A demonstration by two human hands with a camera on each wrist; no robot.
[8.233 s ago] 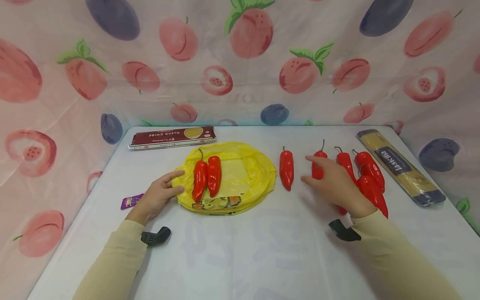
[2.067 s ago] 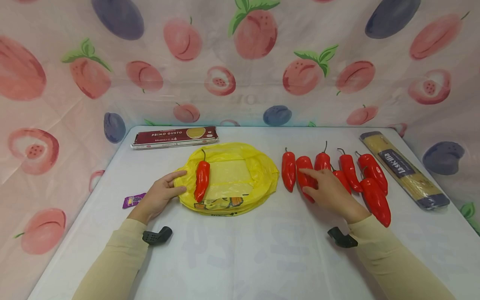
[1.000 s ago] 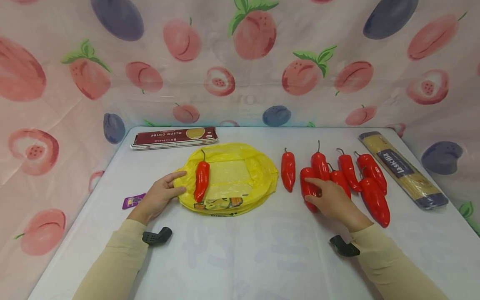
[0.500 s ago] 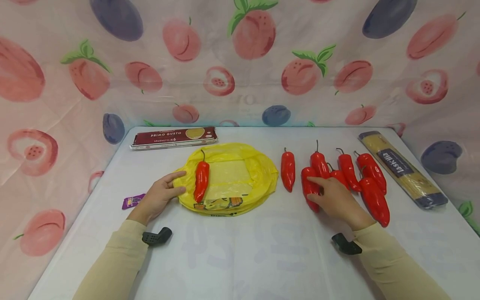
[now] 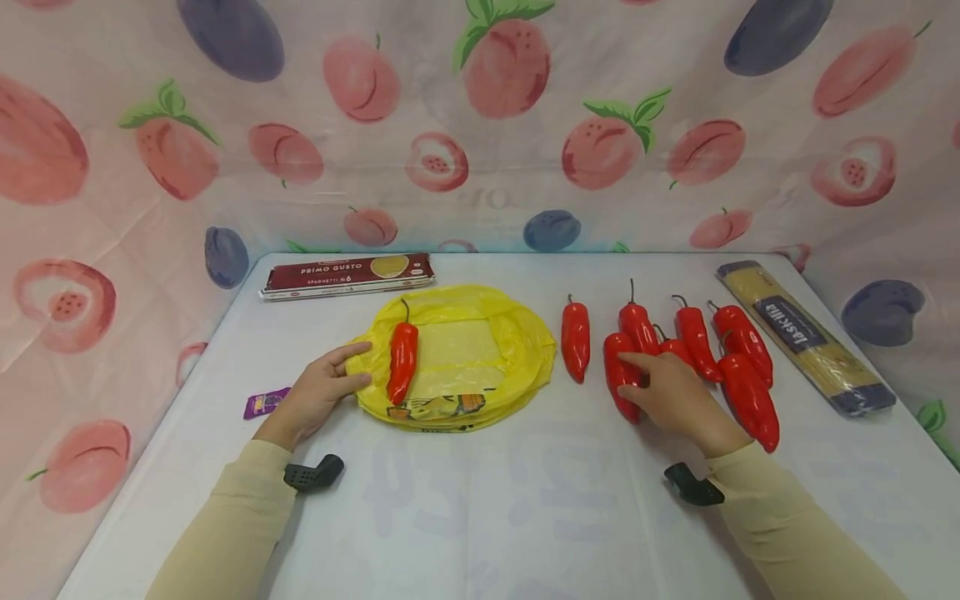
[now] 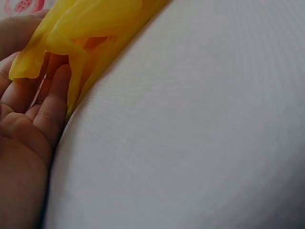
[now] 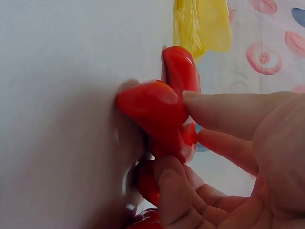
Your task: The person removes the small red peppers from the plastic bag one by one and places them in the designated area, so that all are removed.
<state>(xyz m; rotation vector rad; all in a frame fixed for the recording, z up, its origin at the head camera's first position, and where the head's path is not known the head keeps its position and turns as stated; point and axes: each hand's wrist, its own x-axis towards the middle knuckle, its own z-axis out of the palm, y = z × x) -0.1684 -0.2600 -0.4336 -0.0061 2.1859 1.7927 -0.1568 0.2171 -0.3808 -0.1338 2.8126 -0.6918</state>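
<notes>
My left hand (image 5: 318, 390) pinches the left edge of a yellow plastic bag (image 5: 516, 358); in the left wrist view the thin film (image 6: 62, 43) runs between thumb and fingers. One long red pepper (image 5: 403, 360) with a dark stem lies on the bag's left part. At right, my right hand (image 5: 675, 398) has thumb and fingertips around a red pepper (image 5: 618, 367), whose tip points toward me. The right wrist view shows the thumb against this glossy pepper (image 7: 155, 102). A single red pepper (image 5: 575, 343) lies between bag and hand; several others (image 5: 696, 340) lie close behind and right.
A dark red spaghetti pack (image 5: 337, 275) lies at the back left, and a clear spaghetti pack (image 5: 798, 329) slants along the right side. A small purple packet (image 5: 262, 404) is left of my left hand. Fruit-printed cloth (image 5: 480, 167) hangs behind the white tabletop (image 5: 480, 517).
Of two peppers on the bag earlier, one remains; another has joined the right-hand group. My right hand has shifted its pepper slightly right and toward me. The left hand stays put.
</notes>
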